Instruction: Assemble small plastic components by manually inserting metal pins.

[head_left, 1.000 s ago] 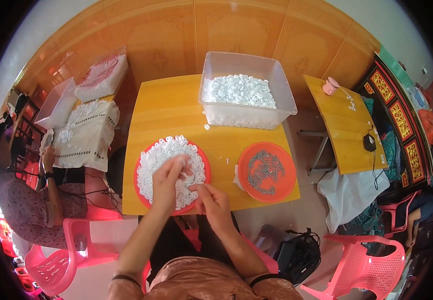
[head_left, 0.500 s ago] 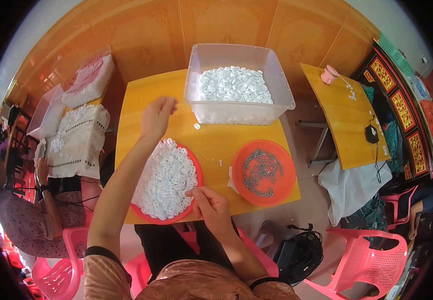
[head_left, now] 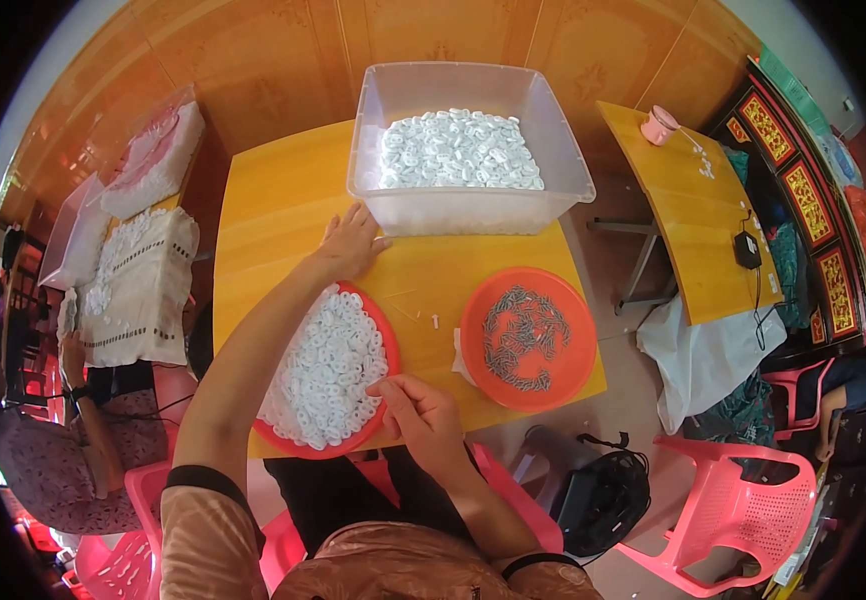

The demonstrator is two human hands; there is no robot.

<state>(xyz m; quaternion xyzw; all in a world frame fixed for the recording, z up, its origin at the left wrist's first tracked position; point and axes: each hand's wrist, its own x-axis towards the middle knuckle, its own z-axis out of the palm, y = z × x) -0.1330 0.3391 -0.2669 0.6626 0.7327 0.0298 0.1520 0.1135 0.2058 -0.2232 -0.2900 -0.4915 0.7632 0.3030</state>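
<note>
My left hand (head_left: 347, 246) lies low over the yellow table just in front of the clear plastic bin (head_left: 473, 213), fingers stretched out. Its thumb side reaches the spot where a small white oval piece lay, and that piece is mostly hidden. White plastic pieces (head_left: 328, 370) with holes fill a red round tray (head_left: 391, 345) below my left forearm. Above this tray's right edge, my right hand (head_left: 421, 415) is closed in a pinch; whatever sits between thumb and finger is too small to name. More white pieces (head_left: 463, 150) lie inside the bin.
To the right, an orange round tray (head_left: 578, 350) contains many small grey metal screws or pins (head_left: 523, 335). Thin sticks and a small white bit (head_left: 435, 321) lie between the trays. A second yellow table (head_left: 678, 220) and pink chair (head_left: 763, 495) stand right; another person (head_left: 83, 450) sits left.
My left hand has come down toward the table and moved slightly right and nearer, to the loose white piece. My right hand keeps its pinch. The whole view has shifted slightly.
</note>
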